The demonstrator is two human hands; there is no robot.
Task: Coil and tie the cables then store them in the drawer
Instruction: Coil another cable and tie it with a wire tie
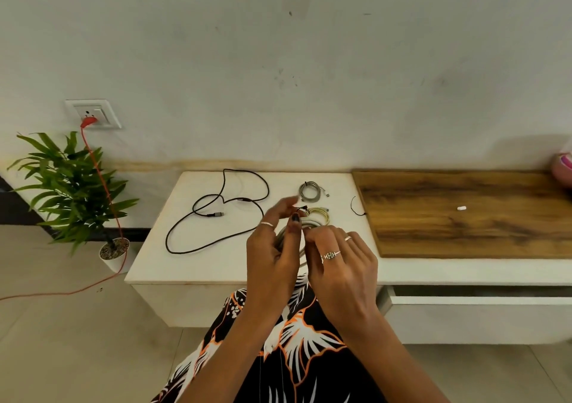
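A person seen from above works at a low white counter [216, 266] set against a plain wall. Just below the middle of the frame, both hands are raised over the counter and hold a coiled grey cable [286, 232] between them. The left hand [272, 247] has its fingers curled round the left side of the coil, with the forefinger lifted and blurred. The right hand [337, 257], wearing rings, pinches the coil at its upper edge with fingertips bunched together. A thin black tie [301, 208] stands up between the two hands, so the step in hand looks like fastening this coil.

Behind the hands, near the centre of the frame, lie two coils that appear already tied: a grey one [311, 190] farther back and a yellowish one [320, 213] just behind the fingers. To their left a long black cable [216, 213] sprawls loose across the counter, not yet coiled. A spare black tie [356, 206] lies at the edge of a wooden board [464, 213] on the right. The drawer [479, 297] stands open at the lower right.

The next move probably calls for twisting the tie tight without letting the loops spring apart. The black cable remains to be done before anything goes into the drawer.

At the left of the frame a potted plant [71, 186] stands on the floor, and a red cord [102, 186] hangs from a wall socket [93, 113].
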